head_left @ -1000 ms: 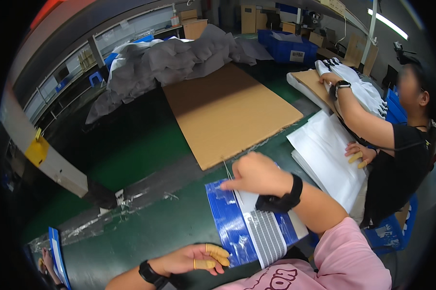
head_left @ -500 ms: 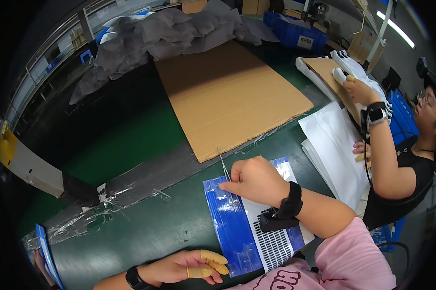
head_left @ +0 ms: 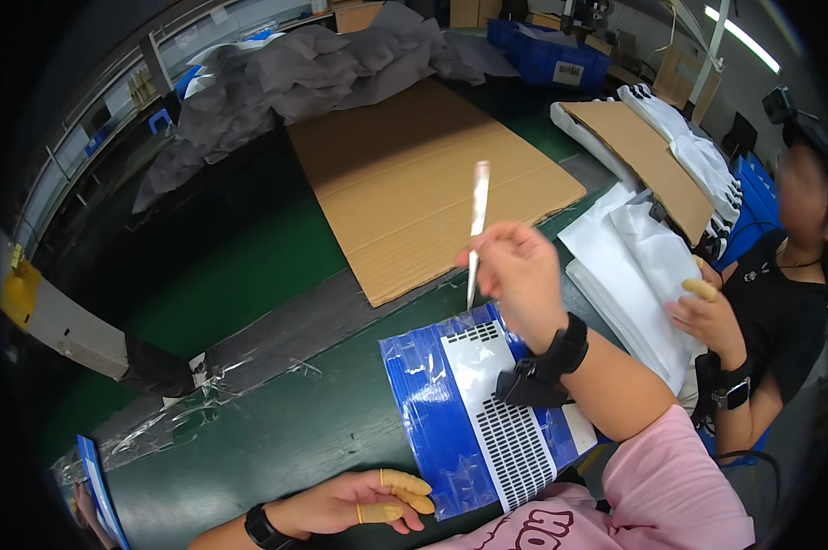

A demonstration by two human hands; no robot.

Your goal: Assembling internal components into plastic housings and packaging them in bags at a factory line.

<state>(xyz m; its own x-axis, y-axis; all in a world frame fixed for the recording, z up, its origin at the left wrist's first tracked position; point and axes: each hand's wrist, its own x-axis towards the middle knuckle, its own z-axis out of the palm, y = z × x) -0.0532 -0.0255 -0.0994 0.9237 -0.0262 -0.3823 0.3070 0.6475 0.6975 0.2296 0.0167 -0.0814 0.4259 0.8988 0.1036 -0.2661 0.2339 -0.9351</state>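
On the green table [head_left: 249, 440], a blue and white plastic package [head_left: 483, 403] lies flat just in front of the person, its lower left corner touched by the left hand [head_left: 359, 504], whose fingers lie loosely curled with yellow finger cots. Above the package, the right hand [head_left: 519, 275] is raised, fingers pinched on a thin white strip [head_left: 476, 220] that stands nearly upright. Beyond it lies a flat cardboard sheet [head_left: 423, 174].

Single head-worn fisheye view, steeply downward and close over the green worktable [head_left: 249, 293], edges curved.
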